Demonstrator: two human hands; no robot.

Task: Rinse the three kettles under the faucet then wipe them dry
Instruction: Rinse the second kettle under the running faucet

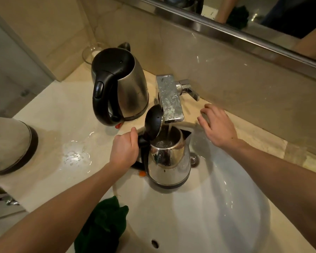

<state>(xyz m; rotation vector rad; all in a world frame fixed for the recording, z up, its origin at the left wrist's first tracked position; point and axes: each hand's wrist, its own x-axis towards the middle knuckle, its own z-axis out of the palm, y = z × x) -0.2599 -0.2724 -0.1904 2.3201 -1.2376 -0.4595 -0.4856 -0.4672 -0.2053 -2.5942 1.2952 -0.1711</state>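
Note:
My left hand [124,150] grips the black handle of a small steel kettle [169,165] held upright in the white sink [217,207]. Its black lid [153,123] stands open, and water runs from the chrome faucet [170,99] into it. My right hand [217,125] hovers open to the right of the faucet, over the sink's rim, holding nothing. A larger steel kettle [120,84] with a black lid and handle stands on the counter behind my left hand. A third kettle [9,147] sits at the left edge, partly cut off.
A dark green cloth [102,223] lies on the counter by the sink's front left rim. Puddles wet the counter [75,156]. The faucet lever [189,88] sticks out toward the wall. A glass bowl [91,53] stands in the back corner under the mirror [263,19].

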